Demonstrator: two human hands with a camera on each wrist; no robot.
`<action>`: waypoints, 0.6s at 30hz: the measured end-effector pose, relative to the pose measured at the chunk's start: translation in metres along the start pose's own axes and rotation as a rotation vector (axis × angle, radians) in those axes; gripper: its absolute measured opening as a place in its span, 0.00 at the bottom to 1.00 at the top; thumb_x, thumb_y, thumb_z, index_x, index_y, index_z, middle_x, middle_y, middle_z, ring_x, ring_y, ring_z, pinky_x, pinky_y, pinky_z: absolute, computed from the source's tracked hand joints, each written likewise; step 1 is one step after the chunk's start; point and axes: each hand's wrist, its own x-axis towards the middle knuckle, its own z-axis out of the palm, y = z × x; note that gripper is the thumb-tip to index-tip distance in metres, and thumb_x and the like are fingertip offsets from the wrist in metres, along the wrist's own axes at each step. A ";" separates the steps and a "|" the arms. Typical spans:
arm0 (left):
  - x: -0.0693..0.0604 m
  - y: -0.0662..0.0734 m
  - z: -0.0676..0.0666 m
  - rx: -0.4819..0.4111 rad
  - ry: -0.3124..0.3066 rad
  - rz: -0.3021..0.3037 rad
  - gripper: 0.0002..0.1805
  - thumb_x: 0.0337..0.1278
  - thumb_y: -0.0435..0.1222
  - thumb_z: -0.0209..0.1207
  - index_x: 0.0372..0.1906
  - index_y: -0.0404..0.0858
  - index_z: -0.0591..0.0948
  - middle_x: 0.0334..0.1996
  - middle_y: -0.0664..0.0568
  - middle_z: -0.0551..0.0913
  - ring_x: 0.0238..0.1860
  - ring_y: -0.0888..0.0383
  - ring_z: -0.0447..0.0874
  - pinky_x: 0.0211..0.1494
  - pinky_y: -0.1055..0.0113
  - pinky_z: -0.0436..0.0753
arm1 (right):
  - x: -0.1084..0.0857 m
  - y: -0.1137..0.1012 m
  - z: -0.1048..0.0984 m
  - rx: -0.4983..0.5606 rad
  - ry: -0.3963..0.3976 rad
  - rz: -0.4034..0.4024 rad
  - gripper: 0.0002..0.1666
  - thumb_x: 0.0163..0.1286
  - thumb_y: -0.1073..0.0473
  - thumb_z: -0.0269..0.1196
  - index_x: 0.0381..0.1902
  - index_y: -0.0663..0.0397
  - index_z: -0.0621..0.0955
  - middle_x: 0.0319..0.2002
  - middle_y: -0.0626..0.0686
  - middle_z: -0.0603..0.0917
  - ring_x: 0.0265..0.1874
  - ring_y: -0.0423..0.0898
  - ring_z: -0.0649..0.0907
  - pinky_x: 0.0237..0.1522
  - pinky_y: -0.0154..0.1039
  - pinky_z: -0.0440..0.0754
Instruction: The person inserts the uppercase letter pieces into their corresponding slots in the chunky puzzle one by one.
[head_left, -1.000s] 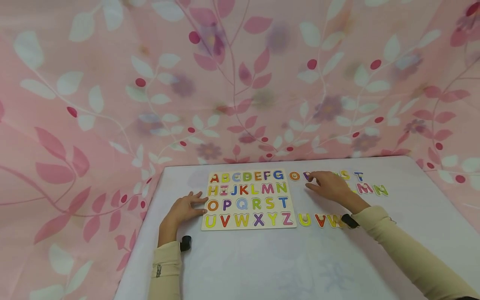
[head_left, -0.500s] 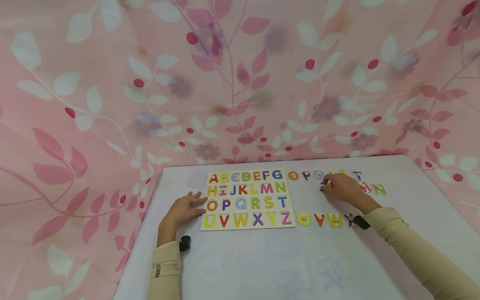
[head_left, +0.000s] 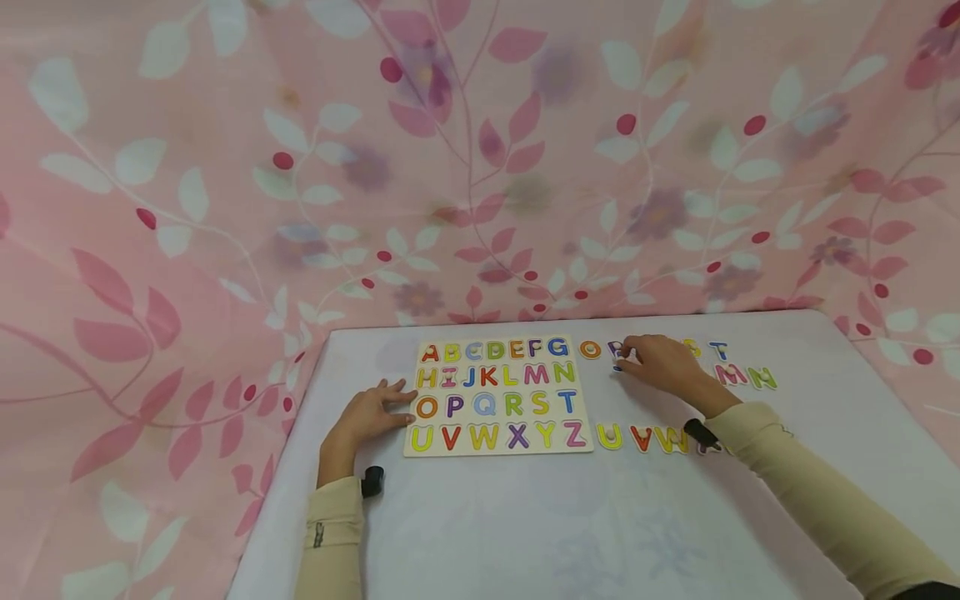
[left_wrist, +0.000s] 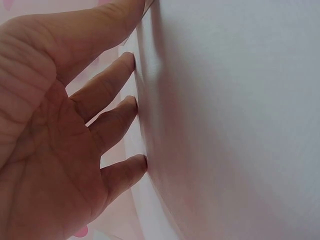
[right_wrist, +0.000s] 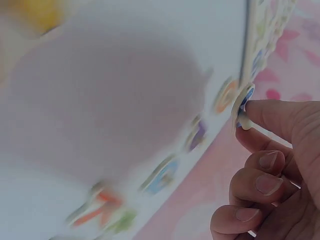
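So the left hand (head_left: 369, 414) sits at the left edge of the letter board (head_left: 500, 423), fingers spread and the tips looking like they touch it, probably to keep it from sliding around. The right hand (head_left: 663, 367) has the real cargo: a blue letter piece (right_wrist: 239, 107), pinched between thumb and forefinger by its little knob (right_wrist: 244, 121), which I reckon is there for exactly that grip. It's held up off the table (head_left: 510, 533) to the right of the board, near the loose P (head_left: 615, 348) (can't swear to which letter it is, it's nearly edge-on in the right wrist view). The other fingers just curl in, likely so they don't bump anything. The loose pieces run in alphabetical rows beside the board, O (head_left: 590, 350) to T (head_left: 718, 352) at the back, M (head_left: 732, 375) and N (head_left: 762, 378) in the middle, U (head_left: 610, 437) starting the front one, I'd guess so each is easy to find. Versus half a second ago, the right hand and blue piece have shifted toward the board, now hiding the Q and part of the P, while the left hand hasn't really budged.
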 end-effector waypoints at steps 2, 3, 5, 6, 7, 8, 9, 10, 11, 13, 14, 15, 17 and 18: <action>0.000 -0.001 0.001 0.001 -0.005 -0.008 0.29 0.54 0.42 0.70 0.63 0.44 0.79 0.71 0.46 0.67 0.75 0.39 0.50 0.72 0.37 0.51 | 0.007 -0.014 0.002 -0.001 -0.003 -0.019 0.13 0.66 0.52 0.67 0.42 0.55 0.83 0.28 0.49 0.80 0.24 0.45 0.75 0.21 0.38 0.71; 0.000 -0.002 0.001 0.000 -0.008 -0.013 0.30 0.54 0.42 0.70 0.63 0.44 0.79 0.71 0.47 0.67 0.75 0.40 0.49 0.72 0.38 0.51 | 0.010 -0.021 0.004 -0.004 -0.001 -0.030 0.13 0.66 0.52 0.67 0.42 0.55 0.83 0.30 0.49 0.81 0.25 0.45 0.75 0.22 0.37 0.71; 0.000 -0.003 0.001 0.004 -0.009 -0.013 0.30 0.54 0.42 0.70 0.64 0.44 0.79 0.71 0.47 0.67 0.75 0.40 0.50 0.72 0.38 0.51 | 0.018 -0.035 0.009 -0.006 -0.009 -0.046 0.13 0.66 0.51 0.67 0.42 0.54 0.83 0.31 0.48 0.82 0.26 0.44 0.76 0.24 0.37 0.72; 0.000 -0.003 0.001 0.006 -0.006 -0.007 0.29 0.54 0.42 0.70 0.63 0.44 0.79 0.71 0.46 0.67 0.75 0.39 0.50 0.72 0.37 0.51 | 0.022 -0.043 0.012 -0.001 -0.013 -0.055 0.13 0.66 0.51 0.67 0.41 0.54 0.83 0.30 0.49 0.82 0.26 0.45 0.76 0.24 0.37 0.72; 0.000 -0.003 0.001 0.007 -0.002 -0.002 0.29 0.54 0.42 0.70 0.63 0.43 0.79 0.70 0.46 0.68 0.75 0.39 0.51 0.72 0.37 0.52 | 0.026 -0.050 0.014 0.008 -0.022 -0.061 0.13 0.66 0.51 0.67 0.42 0.54 0.83 0.30 0.49 0.81 0.25 0.45 0.76 0.24 0.37 0.72; -0.001 -0.002 0.001 0.003 0.000 -0.001 0.29 0.54 0.41 0.70 0.63 0.43 0.79 0.70 0.46 0.68 0.75 0.39 0.51 0.72 0.38 0.52 | 0.030 -0.058 0.018 0.014 -0.027 -0.068 0.13 0.66 0.50 0.67 0.41 0.53 0.83 0.30 0.48 0.81 0.25 0.45 0.76 0.24 0.37 0.72; -0.001 -0.002 0.001 0.002 0.004 0.003 0.29 0.54 0.41 0.70 0.63 0.43 0.80 0.70 0.46 0.68 0.75 0.39 0.51 0.72 0.38 0.52 | 0.034 -0.065 0.021 0.019 -0.032 -0.081 0.13 0.66 0.50 0.67 0.41 0.53 0.83 0.29 0.48 0.81 0.25 0.45 0.76 0.24 0.37 0.72; 0.000 -0.003 0.001 0.000 0.008 0.005 0.29 0.53 0.41 0.71 0.62 0.43 0.80 0.70 0.46 0.68 0.75 0.39 0.51 0.72 0.38 0.52 | 0.037 -0.072 0.024 0.027 -0.039 -0.088 0.13 0.66 0.50 0.67 0.41 0.52 0.83 0.29 0.47 0.80 0.25 0.45 0.76 0.23 0.37 0.72; 0.000 -0.003 0.001 0.001 0.011 0.012 0.29 0.53 0.41 0.71 0.62 0.43 0.80 0.70 0.45 0.68 0.75 0.38 0.51 0.72 0.38 0.53 | 0.041 -0.079 0.027 0.035 -0.043 -0.096 0.13 0.66 0.50 0.67 0.40 0.52 0.83 0.29 0.47 0.80 0.25 0.44 0.75 0.23 0.37 0.72; 0.001 -0.003 0.001 -0.003 0.012 0.018 0.29 0.53 0.41 0.71 0.62 0.43 0.80 0.70 0.45 0.68 0.75 0.38 0.52 0.72 0.38 0.53 | 0.048 -0.091 0.034 0.039 -0.051 -0.109 0.12 0.66 0.49 0.67 0.39 0.50 0.83 0.28 0.45 0.80 0.25 0.43 0.75 0.23 0.37 0.71; 0.001 -0.003 0.001 -0.004 0.012 0.018 0.29 0.53 0.42 0.71 0.62 0.43 0.80 0.70 0.46 0.68 0.75 0.39 0.52 0.72 0.39 0.53 | 0.052 -0.096 0.037 0.039 -0.052 -0.118 0.12 0.66 0.48 0.67 0.39 0.49 0.82 0.28 0.44 0.80 0.24 0.43 0.75 0.23 0.36 0.71; 0.001 -0.003 0.001 -0.002 0.014 0.023 0.28 0.53 0.42 0.71 0.62 0.43 0.80 0.69 0.46 0.69 0.74 0.38 0.52 0.72 0.39 0.53 | 0.056 -0.101 0.040 0.044 -0.057 -0.129 0.11 0.66 0.48 0.67 0.38 0.48 0.82 0.27 0.43 0.80 0.24 0.42 0.75 0.23 0.36 0.71; 0.001 -0.003 0.001 0.003 0.015 0.025 0.28 0.53 0.42 0.71 0.61 0.43 0.81 0.69 0.45 0.69 0.74 0.38 0.52 0.72 0.39 0.54 | 0.064 -0.110 0.046 0.043 -0.066 -0.147 0.11 0.67 0.48 0.66 0.38 0.47 0.82 0.25 0.41 0.80 0.23 0.41 0.75 0.23 0.36 0.70; 0.001 -0.003 0.001 0.005 0.015 0.022 0.29 0.53 0.41 0.71 0.61 0.43 0.81 0.69 0.45 0.69 0.74 0.38 0.52 0.72 0.39 0.53 | 0.067 -0.115 0.049 0.042 -0.070 -0.159 0.10 0.67 0.48 0.66 0.38 0.46 0.82 0.24 0.41 0.79 0.23 0.41 0.75 0.23 0.36 0.70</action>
